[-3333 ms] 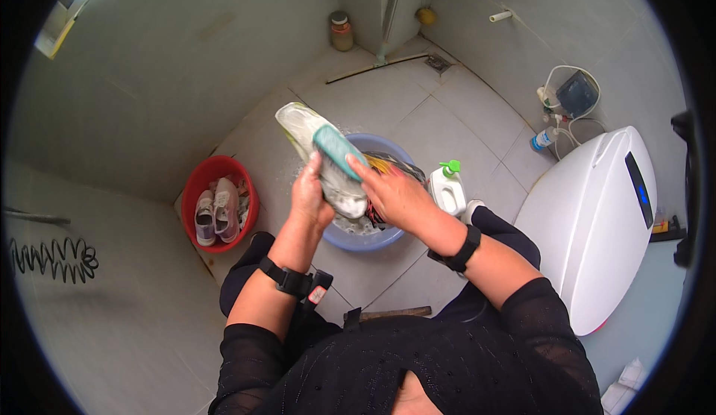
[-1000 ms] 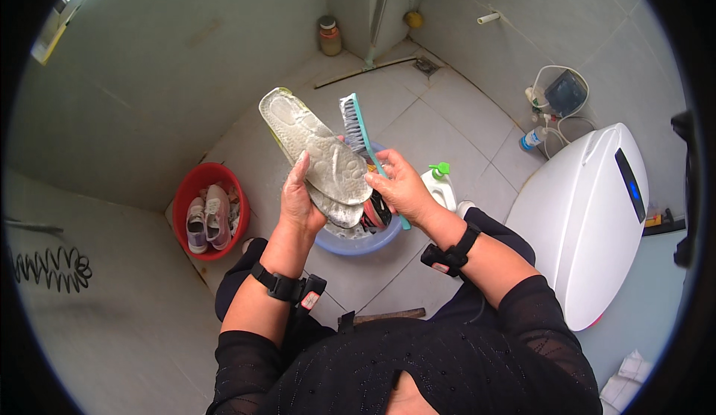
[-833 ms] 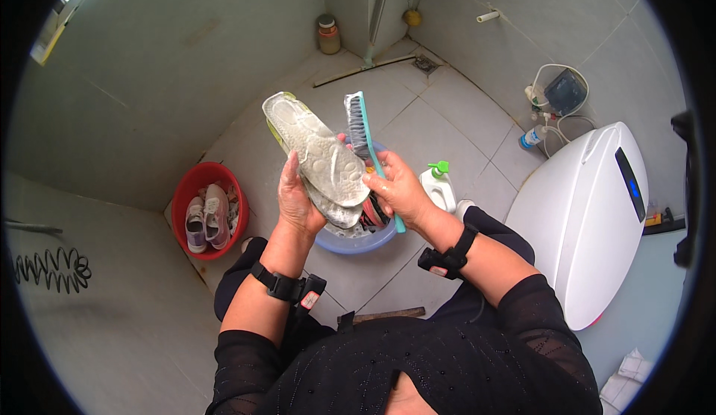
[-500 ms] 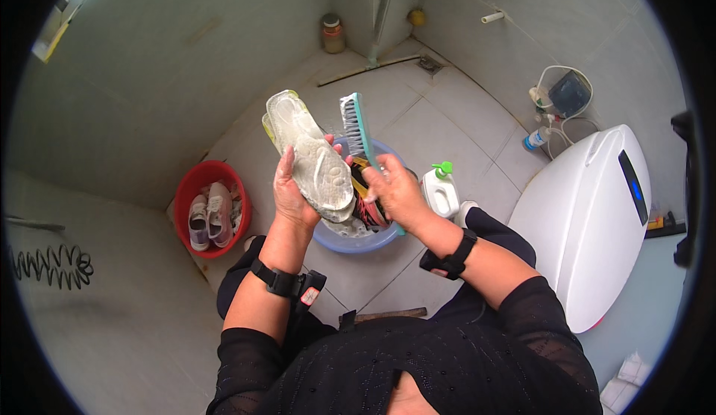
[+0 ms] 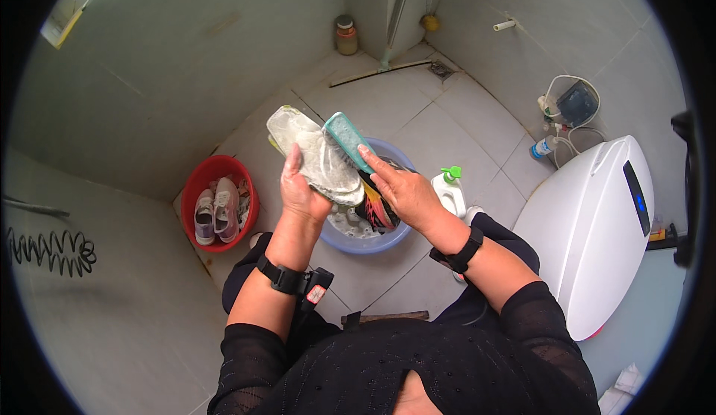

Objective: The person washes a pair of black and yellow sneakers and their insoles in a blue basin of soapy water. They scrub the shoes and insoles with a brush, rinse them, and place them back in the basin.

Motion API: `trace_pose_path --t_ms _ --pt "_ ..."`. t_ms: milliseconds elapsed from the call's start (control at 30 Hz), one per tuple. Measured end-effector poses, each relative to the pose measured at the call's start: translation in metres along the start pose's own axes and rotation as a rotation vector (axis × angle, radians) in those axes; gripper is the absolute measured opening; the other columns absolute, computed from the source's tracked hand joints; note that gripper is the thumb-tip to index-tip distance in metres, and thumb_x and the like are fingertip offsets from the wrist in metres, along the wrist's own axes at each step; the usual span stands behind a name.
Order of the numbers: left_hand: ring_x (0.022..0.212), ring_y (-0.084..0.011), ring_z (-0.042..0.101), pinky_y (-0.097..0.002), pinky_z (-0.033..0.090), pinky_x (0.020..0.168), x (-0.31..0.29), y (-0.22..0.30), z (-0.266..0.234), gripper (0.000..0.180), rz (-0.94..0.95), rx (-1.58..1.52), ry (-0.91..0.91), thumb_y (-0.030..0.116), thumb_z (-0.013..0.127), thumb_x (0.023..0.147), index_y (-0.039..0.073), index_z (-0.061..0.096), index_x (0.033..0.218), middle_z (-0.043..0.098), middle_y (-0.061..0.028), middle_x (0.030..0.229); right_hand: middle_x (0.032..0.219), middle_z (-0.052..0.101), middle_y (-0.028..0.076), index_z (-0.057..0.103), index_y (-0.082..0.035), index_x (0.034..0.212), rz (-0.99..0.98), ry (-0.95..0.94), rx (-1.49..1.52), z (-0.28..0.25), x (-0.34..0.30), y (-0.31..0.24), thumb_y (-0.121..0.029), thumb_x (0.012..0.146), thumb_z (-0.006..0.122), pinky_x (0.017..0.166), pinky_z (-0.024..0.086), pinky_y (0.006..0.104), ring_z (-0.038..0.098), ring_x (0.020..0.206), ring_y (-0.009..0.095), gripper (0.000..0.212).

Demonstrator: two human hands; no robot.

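Observation:
My left hand (image 5: 300, 190) grips a pale, soapy shoe (image 5: 312, 153), sole side turned up, above a blue basin (image 5: 369, 240). My right hand (image 5: 403, 191) holds a teal scrub brush (image 5: 347, 139) pressed flat against the shoe's upper part. More wet shoes, one with dark and bright colours (image 5: 375, 206), lie in the basin's soapy water. Both wrists wear black bands.
A red basin (image 5: 195, 191) with a pair of light sneakers (image 5: 215, 212) stands at my left. A white bottle with a green pump (image 5: 450, 190) is right of the blue basin. A white washing machine (image 5: 597, 228) fills the right; a small bottle (image 5: 542, 147) and hoses are by the wall.
The brush, held upright with its bristle side showing a second ago, now lies flat against the shoe. The shoe has shifted slightly lower and closer to the basin.

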State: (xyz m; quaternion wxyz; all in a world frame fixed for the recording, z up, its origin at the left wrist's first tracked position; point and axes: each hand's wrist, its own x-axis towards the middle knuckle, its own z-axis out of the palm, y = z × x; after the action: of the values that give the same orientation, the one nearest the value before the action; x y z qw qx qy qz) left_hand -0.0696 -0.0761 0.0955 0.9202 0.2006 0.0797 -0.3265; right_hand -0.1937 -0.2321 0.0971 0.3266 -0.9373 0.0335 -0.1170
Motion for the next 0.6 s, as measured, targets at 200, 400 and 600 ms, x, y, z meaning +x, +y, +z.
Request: trace_pose_path --t_ms 200,400,600 --pt "0.125 -0.0406 0.046 -0.0619 0.036 0.104 0.005 0.041 -0.003 0.053 0.157 -0.015 -0.041 0.041 0.039 0.096 0.004 0.042 0.135 0.054 -0.0130 0.126 0.082 0.064 0.018 0.034 -0.028 0.147 -0.083 -0.128 0.337 0.018 -0.032 -0.010 -0.025 0.098 0.049 0.061 0.050 0.0416 0.062 0.064 0.036 0.051" --pt "0.121 -0.0341 0.051 -0.0535 0.039 0.104 0.003 0.021 -0.002 0.050 0.124 -0.001 -0.069 0.038 0.046 0.096 0.004 0.045 0.133 0.056 -0.0129 0.126 0.089 0.065 0.019 0.036 -0.027 0.146 -0.031 -0.026 0.338 0.019 -0.014 -0.005 -0.024 0.098 0.049 0.063 0.049 0.0404 0.061 0.067 0.037 0.050" --pt "0.121 -0.0301 0.052 -0.0469 0.042 0.104 0.001 0.003 0.004 0.047 0.102 0.143 -0.071 0.019 0.056 0.092 0.003 0.043 0.134 0.054 -0.0113 0.130 0.098 0.061 0.018 0.035 -0.021 0.147 0.056 -0.045 0.444 0.024 -0.012 -0.003 -0.021 0.099 0.048 0.074 0.047 0.0363 0.058 0.077 0.032 0.050"
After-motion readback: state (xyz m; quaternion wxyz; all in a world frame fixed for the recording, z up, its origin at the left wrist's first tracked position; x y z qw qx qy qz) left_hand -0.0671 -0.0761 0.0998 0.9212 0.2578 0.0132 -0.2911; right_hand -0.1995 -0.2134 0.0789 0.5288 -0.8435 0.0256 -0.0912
